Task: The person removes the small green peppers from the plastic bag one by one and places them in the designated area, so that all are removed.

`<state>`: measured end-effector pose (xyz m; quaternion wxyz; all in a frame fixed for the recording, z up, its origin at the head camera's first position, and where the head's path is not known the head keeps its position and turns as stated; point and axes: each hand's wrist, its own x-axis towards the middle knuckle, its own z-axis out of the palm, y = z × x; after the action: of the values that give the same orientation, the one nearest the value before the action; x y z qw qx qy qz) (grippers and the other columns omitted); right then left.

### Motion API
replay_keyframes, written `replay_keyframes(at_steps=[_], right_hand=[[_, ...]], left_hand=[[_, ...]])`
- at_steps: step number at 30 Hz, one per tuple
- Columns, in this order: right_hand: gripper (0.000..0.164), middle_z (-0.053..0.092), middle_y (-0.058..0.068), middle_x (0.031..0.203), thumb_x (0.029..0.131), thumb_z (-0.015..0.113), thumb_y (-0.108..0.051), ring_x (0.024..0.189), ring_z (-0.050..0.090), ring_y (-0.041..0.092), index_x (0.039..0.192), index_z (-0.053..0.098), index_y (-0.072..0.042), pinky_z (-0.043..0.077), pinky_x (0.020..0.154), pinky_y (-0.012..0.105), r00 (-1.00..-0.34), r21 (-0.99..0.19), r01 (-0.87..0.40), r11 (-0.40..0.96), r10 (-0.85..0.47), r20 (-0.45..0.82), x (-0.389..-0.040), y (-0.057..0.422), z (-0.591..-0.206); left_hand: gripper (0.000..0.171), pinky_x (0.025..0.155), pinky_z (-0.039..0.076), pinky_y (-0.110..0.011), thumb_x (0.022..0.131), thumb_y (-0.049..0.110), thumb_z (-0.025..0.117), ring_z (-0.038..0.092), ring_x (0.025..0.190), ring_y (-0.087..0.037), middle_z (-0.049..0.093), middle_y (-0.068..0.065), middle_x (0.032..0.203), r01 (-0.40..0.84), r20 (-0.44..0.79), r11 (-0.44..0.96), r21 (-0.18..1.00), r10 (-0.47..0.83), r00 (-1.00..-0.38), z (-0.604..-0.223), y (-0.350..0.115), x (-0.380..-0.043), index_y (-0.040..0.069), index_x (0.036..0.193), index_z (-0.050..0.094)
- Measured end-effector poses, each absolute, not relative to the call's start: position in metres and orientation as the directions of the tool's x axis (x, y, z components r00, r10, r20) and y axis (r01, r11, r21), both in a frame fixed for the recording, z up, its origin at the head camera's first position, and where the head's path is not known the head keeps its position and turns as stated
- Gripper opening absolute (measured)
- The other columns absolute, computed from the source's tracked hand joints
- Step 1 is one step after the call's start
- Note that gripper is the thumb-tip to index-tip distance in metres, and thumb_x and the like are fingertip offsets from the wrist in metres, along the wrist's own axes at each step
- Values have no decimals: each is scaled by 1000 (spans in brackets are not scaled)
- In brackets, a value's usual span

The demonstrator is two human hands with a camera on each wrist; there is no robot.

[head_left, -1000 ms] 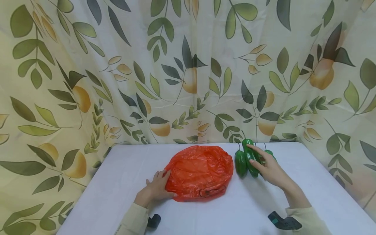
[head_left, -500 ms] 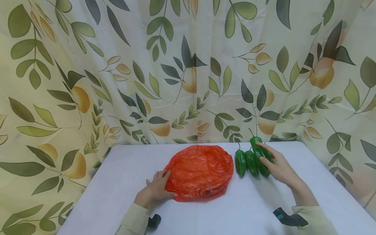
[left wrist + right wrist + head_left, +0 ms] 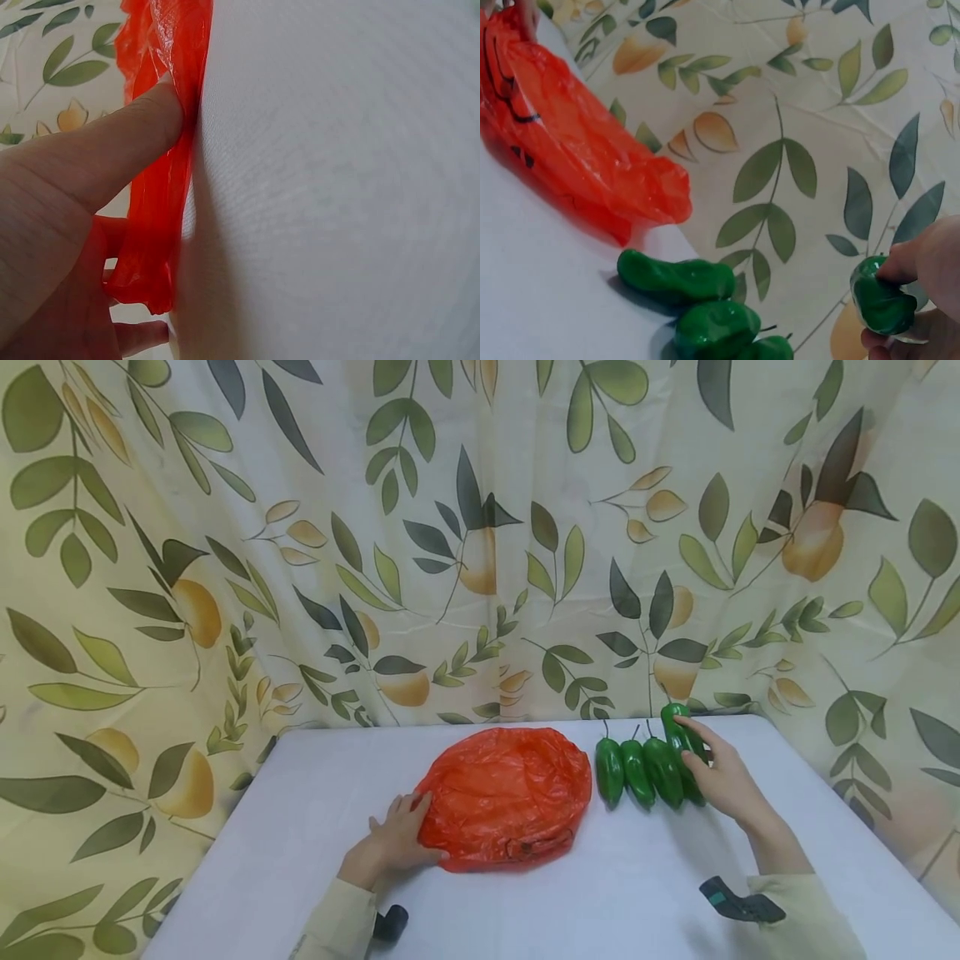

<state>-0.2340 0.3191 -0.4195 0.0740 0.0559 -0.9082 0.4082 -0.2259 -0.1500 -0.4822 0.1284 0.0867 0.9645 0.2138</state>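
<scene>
My left hand (image 3: 397, 839) lies with fingers spread on the left edge of a crumpled red plastic bag (image 3: 506, 802). In the left wrist view, the thumb (image 3: 142, 120) presses on the bag's film (image 3: 157, 217), and other fingers show partly behind it. My right hand (image 3: 716, 772) pinches a shiny green pepper (image 3: 881, 296) between thumb and fingers, at the right end of a row of peppers. To its left on the table lie other green peppers, among them a leftmost one (image 3: 609, 772), a middle one (image 3: 637, 774) and one beside the hand (image 3: 663, 771).
A white-covered table (image 3: 525, 918) carries everything. Behind it hangs a curtain (image 3: 480, 568) printed with leaves and fruit, close to the table's back edge. Dark devices are strapped at the left wrist (image 3: 390, 924) and the right wrist (image 3: 738, 902).
My right hand has moved to the right along the row with the pepper, uncovering the peppers to its left. The left hand and the bag have stayed in place.
</scene>
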Motion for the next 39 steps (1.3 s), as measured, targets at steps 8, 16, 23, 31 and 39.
replay_keyframes(at_steps=[8, 16, 23, 31, 39], right_hand=[[60, 14, 40, 160, 101, 38, 1, 143, 19, 66, 159, 22, -2, 26, 108, 80, -989, -770, -134, 624, -34, 145, -239, 326, -426], [59, 14, 39, 161, 104, 35, -2, 135, 32, 63, 161, 21, -5, 48, 98, 66, -993, -778, -98, 621, -10, 117, -242, 344, -435], [63, 6, 39, 162, 100, 31, 0, 138, 22, 69, 161, 15, -5, 36, 104, 77, -997, -789, -45, 612, 22, 75, -242, 360, -436], [63, 5, 41, 160, 101, 31, -2, 135, 23, 71, 161, 12, -3, 36, 104, 77, -997, -786, -15, 618, 52, 60, -242, 371, -440], [65, 4, 45, 158, 99, 32, 2, 139, 15, 70, 160, 11, 1, 27, 107, 81, -996, -769, -2, 640, 66, 58, -244, 384, -450]], left_hand=[[106, 113, 18, -82, 75, 45, 86, 26, 149, -42, 34, -13, 161, 113, -209, 892, 437, 223, -952, -482, -149, -225, 15, 160, 31], [106, 113, 18, -81, 74, 46, 86, 28, 148, -40, 35, -12, 161, 100, -214, 895, 435, 211, -954, -483, -150, -226, 16, 160, 31], [106, 113, 18, -81, 74, 46, 86, 27, 148, -41, 35, -13, 161, 101, -215, 894, 437, 212, -953, -483, -149, -226, 16, 160, 31], [107, 113, 18, -81, 73, 46, 86, 29, 147, -40, 35, -12, 160, 100, -210, 893, 438, 210, -955, -485, -149, -226, 17, 160, 31], [107, 113, 18, -81, 73, 47, 86, 27, 149, -40, 34, -12, 161, 95, -216, 894, 438, 207, -954, -484, -149, -227, 17, 160, 31]])
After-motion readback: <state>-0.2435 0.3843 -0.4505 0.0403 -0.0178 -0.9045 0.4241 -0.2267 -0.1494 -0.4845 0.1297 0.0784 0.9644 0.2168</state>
